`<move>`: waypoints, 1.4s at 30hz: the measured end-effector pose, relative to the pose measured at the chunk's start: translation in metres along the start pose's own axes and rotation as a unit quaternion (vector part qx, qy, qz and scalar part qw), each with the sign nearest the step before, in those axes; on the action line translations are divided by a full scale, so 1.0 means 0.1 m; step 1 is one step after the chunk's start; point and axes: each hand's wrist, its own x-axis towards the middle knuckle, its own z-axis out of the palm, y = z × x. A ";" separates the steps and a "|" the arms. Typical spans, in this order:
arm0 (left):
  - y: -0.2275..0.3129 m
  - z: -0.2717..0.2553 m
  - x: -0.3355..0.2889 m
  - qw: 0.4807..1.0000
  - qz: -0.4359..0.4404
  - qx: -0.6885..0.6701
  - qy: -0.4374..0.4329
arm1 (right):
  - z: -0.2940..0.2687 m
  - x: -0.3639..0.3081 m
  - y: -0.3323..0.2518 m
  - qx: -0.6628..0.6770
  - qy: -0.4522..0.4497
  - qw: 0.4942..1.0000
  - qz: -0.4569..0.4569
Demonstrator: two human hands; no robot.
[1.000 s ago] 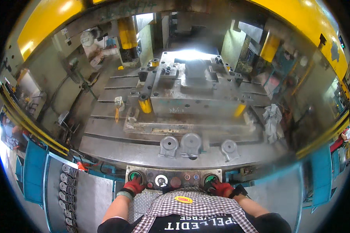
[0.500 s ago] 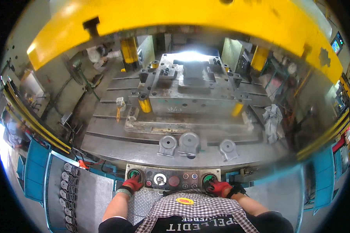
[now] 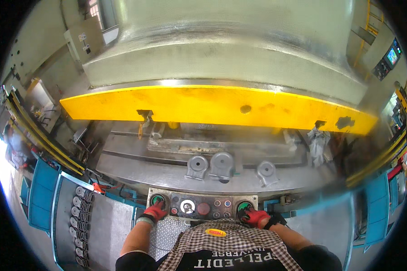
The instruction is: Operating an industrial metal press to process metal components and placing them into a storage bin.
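My left hand [image 3: 156, 211], in a red and black glove, reaches its fingers onto the left green push button [image 3: 157, 199] of a control panel [image 3: 196, 206]. At the panel's other end, the gloved fingers of my right hand [image 3: 256, 218] rest on the right green push button [image 3: 244, 206]. Both hands look open, with fingers extended and nothing held. Beyond the panel, on the press bed's front ledge, stand three grey metal parts with round holed heads: a left one [image 3: 196, 167], a larger middle one [image 3: 222, 166] and a right one [image 3: 267, 173].
A wide yellow press ram plate [image 3: 203, 105] hangs low across the bed and hides most of the die. A grey rag [image 3: 319, 147] lies at the bed's right. Several similar metal parts [image 3: 77, 221] line a tray at my left. Blue guard panels [image 3: 377, 214] flank both sides.
The yellow ram plate has come down over the die, bringing the grey ram body into view above it. Both hands stay on the green buttons.
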 end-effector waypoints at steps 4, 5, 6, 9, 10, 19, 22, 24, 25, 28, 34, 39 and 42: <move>0.07 -0.09 0.02 0.998 0.023 0.063 -0.020 | 0.20 0.00 0.16 -0.057 0.046 0.994 -0.086; 0.19 -0.20 0.00 0.995 0.017 0.091 -0.038 | 0.19 -0.02 0.16 -0.036 0.048 0.996 -0.067; 0.28 -0.32 -0.03 0.992 0.008 0.118 -0.053 | 0.12 -0.04 0.09 -0.015 0.051 0.997 -0.053; 0.21 -0.63 0.37 0.982 0.131 0.128 -0.050 | -0.19 -0.05 -0.17 0.057 0.038 0.998 -0.008; 0.96 -1.14 0.18 0.972 0.170 0.155 -0.037 | 0.07 -0.02 0.06 0.057 0.050 0.997 -0.004; 3.82 -2.87 0.62 0.860 0.282 -0.010 0.425 | -0.06 -0.18 -0.10 0.330 0.205 0.914 0.114; 4.43 -3.03 0.93 0.910 0.139 0.093 0.379 | -0.12 -0.34 -0.20 0.523 0.226 0.798 0.198; 4.64 -3.08 1.07 0.939 0.110 0.077 0.316 | 0.08 -0.29 -0.05 0.593 0.298 0.736 0.132; 4.72 -3.05 1.17 0.944 0.107 0.085 0.300 | 0.28 -0.26 0.12 0.577 0.342 0.728 0.143; 4.84 -2.99 1.29 0.936 0.086 0.123 0.318 | 0.19 -0.21 0.29 0.675 0.401 0.612 0.098; 4.53 -3.52 1.70 0.916 0.192 -0.089 0.340 | -0.42 0.06 0.48 0.839 0.344 0.421 0.003; 3.56 -3.68 1.05 0.771 0.562 -0.295 0.057 | -0.33 0.40 1.05 0.868 0.276 0.406 -0.074; 2.98 -3.26 0.37 0.748 0.537 -0.389 -0.013 | -0.41 0.33 1.02 0.899 0.250 0.330 -0.139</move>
